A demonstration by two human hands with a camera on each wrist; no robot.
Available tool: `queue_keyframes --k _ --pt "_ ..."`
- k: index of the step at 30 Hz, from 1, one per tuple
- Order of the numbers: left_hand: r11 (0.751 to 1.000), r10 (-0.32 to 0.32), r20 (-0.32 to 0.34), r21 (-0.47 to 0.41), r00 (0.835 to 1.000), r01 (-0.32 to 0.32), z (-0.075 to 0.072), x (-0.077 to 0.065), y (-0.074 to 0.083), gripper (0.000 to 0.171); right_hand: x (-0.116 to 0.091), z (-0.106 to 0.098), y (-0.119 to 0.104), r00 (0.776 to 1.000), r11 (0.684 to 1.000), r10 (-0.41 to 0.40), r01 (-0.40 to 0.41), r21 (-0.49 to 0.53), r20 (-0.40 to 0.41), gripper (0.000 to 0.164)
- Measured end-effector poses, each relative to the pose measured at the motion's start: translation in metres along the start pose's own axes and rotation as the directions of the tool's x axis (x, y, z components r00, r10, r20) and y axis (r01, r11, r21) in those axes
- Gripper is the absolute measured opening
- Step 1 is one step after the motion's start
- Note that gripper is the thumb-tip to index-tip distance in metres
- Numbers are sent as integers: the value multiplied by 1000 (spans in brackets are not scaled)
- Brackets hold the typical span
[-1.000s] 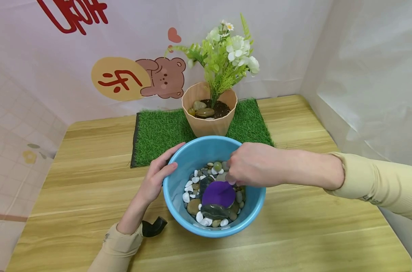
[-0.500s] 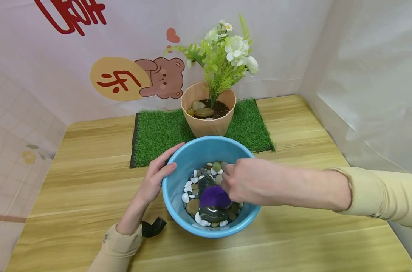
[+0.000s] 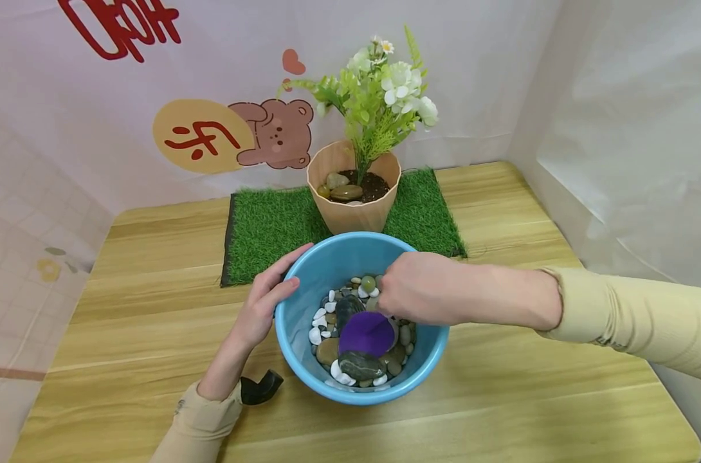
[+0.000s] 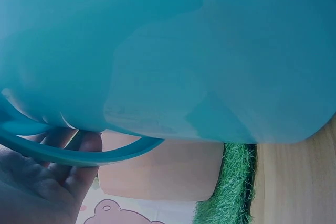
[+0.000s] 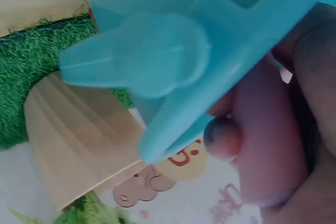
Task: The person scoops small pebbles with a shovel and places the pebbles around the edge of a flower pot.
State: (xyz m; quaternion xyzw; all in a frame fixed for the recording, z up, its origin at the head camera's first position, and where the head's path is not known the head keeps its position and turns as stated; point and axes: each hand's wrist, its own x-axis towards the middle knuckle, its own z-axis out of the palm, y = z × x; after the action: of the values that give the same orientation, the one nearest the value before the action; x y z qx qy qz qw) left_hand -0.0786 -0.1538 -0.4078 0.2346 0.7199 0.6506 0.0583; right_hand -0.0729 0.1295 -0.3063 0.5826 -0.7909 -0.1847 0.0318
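A blue basin [image 3: 362,393] holds white pebbles [image 3: 321,319] and larger dark stones [image 3: 362,366]. My left hand [image 3: 267,294] grips its left rim, thumb over the inner side; in the left wrist view the fingers [image 4: 84,153] curl about a blue loop at the rim. Inside the right half, my right hand [image 3: 422,286] is curled in a fist above the stones. It grips what looks like a purple scoop [image 3: 366,334], whose rounded end lies over the stones while its handle is hidden in the hand. The right wrist view shows curled fingers [image 5: 270,140] beyond the rim.
Behind the basin, a peach flowerpot [image 3: 353,215] with white flowers [image 3: 401,87], soil and stones stands on a green turf mat [image 3: 269,225]. A black angled piece [image 3: 261,387] sits at my left wrist. All rest on a wooden table [image 3: 501,399] against a printed backdrop [image 3: 223,58].
My right hand first dips toward the front of the basin, then moves back and up, with the purple scoop shifting slightly left. The left hand stays at the rim.
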Motion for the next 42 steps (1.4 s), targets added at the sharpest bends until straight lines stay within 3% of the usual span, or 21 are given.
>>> queue_keyframes --k 5,9,13,16,19,26,38,42 --pt "1000 -2 8 -7 1000 2 0 0 -1 56 -3 -5 -16 998 973 -56 50 -226 -20 6" --pt "1000 4 -4 8 1000 -4 0 -1 -1 55 -6 -7 -20 990 953 -117 90 -288 -78 5" --pt "1000 0 -5 5 1000 0 0 0 -1 56 -5 -2 -8 990 978 -132 122 -170 -50 11" --pt "1000 -8 12 -7 1000 8 0 1 -1 56 -4 5 3 995 995 -96 96 -11 -36 17" --pt "1000 -7 19 -9 1000 8 1 1 -1 56 -3 11 7 996 992 -65 70 102 -53 18" --pt "1000 -1 -8 2 1000 1 -1 1 0 56 0 17 13 995 941 -83 94 325 -48 11" --pt "1000 -8 0 8 1000 8 -1 -1 -2 56 0 19 26 996 867 -80 84 492 -30 5" --pt "1000 -8 -3 11 1000 8 -1 0 -1 56 -1 11 35 999 819 -43 37 573 -4 7"
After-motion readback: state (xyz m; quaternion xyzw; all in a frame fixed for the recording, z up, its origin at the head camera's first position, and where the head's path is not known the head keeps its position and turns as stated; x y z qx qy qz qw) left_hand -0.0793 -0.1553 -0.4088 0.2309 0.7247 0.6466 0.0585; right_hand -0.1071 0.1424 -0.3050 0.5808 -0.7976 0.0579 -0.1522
